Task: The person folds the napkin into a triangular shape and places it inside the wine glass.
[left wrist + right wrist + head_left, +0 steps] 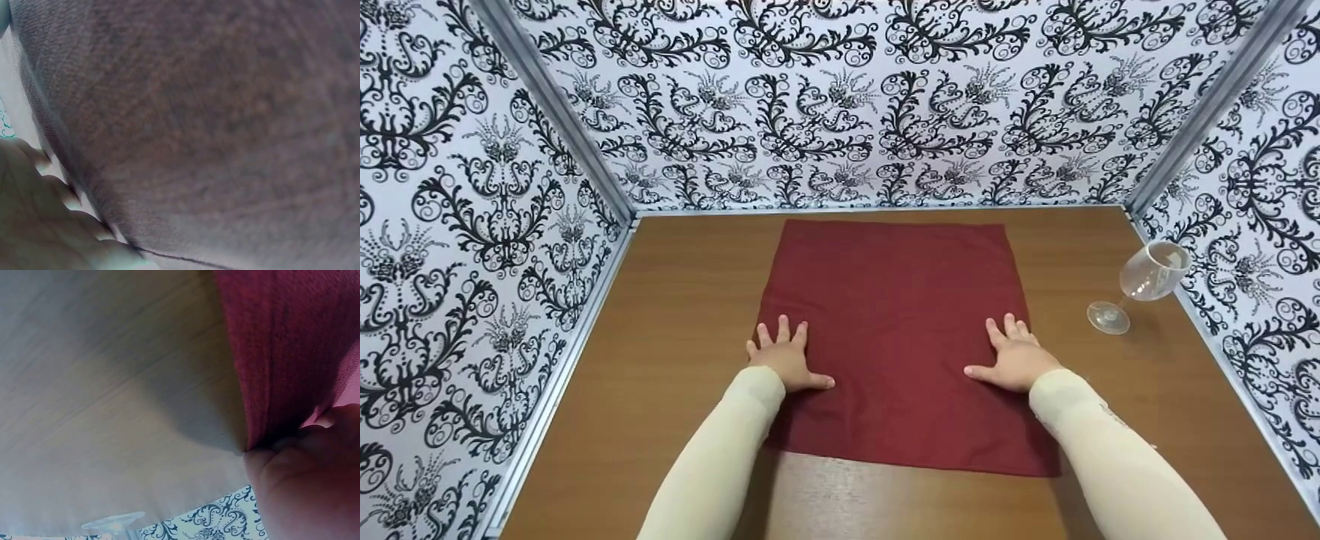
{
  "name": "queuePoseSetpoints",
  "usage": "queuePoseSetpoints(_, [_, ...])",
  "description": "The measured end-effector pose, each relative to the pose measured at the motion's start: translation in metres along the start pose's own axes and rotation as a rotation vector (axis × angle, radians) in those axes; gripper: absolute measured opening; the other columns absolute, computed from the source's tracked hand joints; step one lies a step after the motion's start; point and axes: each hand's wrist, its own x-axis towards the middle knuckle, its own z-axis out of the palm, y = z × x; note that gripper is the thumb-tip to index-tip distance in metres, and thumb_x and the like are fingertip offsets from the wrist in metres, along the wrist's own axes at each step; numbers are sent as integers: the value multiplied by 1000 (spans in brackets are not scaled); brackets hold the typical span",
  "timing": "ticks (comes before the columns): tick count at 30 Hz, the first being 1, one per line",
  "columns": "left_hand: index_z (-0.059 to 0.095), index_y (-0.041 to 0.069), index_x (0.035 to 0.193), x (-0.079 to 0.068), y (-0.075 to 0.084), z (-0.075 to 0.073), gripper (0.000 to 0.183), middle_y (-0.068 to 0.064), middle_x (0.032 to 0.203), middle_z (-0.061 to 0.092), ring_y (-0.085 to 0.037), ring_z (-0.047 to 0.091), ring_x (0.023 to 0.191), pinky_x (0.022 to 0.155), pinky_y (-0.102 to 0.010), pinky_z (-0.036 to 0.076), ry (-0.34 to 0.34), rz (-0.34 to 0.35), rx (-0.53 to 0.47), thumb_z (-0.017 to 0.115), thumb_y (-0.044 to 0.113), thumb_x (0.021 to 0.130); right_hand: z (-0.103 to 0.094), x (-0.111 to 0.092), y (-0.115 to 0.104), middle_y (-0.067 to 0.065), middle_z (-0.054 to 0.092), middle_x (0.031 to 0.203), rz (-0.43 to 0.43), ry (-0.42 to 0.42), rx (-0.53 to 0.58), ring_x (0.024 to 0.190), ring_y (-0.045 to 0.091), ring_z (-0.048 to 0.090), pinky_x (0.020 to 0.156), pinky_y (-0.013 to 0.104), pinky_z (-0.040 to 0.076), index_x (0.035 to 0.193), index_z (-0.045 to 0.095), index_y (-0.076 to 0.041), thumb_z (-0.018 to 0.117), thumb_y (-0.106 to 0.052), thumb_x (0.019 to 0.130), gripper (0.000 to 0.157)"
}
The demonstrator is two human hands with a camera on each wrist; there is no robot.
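A dark red cloth point(892, 300), roughly square, lies spread on the wooden table with a few shallow wrinkles. My left hand point(787, 361) rests on its left side, fingers spread and thumb pointing inward. On the opposite side my right hand point(1017, 361) lies the same way, palm down near the cloth's right edge. The left wrist view is filled by the cloth point(214, 124) close up, with the left hand point(45, 214) at lower left. In the right wrist view the fingers of the right hand point(315, 478) touch the cloth's edge point(247, 371).
A clear wine glass point(1155, 271) stands tilted-looking at the right, beyond the right hand and near the table's side edge. Patterned black-and-white panels point(840, 105) wall in the back and both sides of the wooden table point(675, 300).
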Motion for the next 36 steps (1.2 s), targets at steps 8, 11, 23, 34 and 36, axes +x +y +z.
queuePoseSetpoints(8, [19,17,170,-4,2,-1,128,-21,177,1,-53,-7,161,124,-77,5,36,6,-19,82,73,74,2,2,1,42,3,168,-1,6,-8,156,62,5,126,71,13,166,16,5,62,-75,91,118])
queuePoseSetpoints(11, [20,12,169,-9,11,0,128,-25,176,3,-52,-5,162,127,-73,8,87,-18,-17,85,68,75,1,2,0,42,3,168,1,7,-11,156,62,5,126,71,14,166,17,5,62,-75,91,118])
queuePoseSetpoints(23, [12,12,171,-30,38,12,130,-22,177,1,-55,0,161,120,-79,20,28,-189,-86,74,79,78,3,2,0,41,3,169,13,0,-8,156,62,4,126,72,14,166,16,3,61,-77,90,119])
queuePoseSetpoints(34, [14,11,170,-24,36,10,134,-22,177,2,-56,1,160,120,-80,20,31,-174,-84,79,78,74,3,1,-2,41,2,169,31,-2,-5,156,61,4,126,71,15,166,16,5,63,-74,90,118])
queuePoseSetpoints(36, [14,11,170,-22,35,10,135,-22,177,2,-56,1,160,120,-80,20,30,-171,-83,80,77,73,3,-1,-4,41,2,168,36,-2,-4,156,62,4,126,71,15,166,16,5,63,-73,90,119])
